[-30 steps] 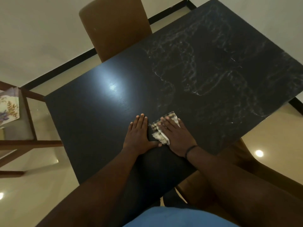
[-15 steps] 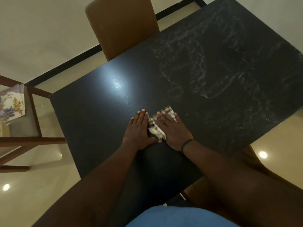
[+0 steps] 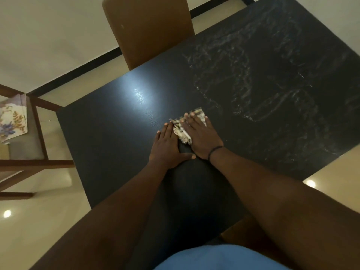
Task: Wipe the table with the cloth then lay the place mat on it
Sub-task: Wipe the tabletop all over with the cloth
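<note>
Mid-wipe on the dark desk (image 3: pixel 109 145): right hand (image 3: pixel 201 138) flat, fingers straight and pressing the fringed checked cloth (image 3: pixel 182 131) down near the middle, left hand (image 3: pixel 166 148) just beside it, palm flat on bare wood with the grip spread, holding nothing. Near end gleaming and apparently done, pale streaks all over the far right half, so plenty left to wipe. Floral place mat (image 3: pixel 12 118) off on the wooden stand at far left, well apart, not yet laid.
</note>
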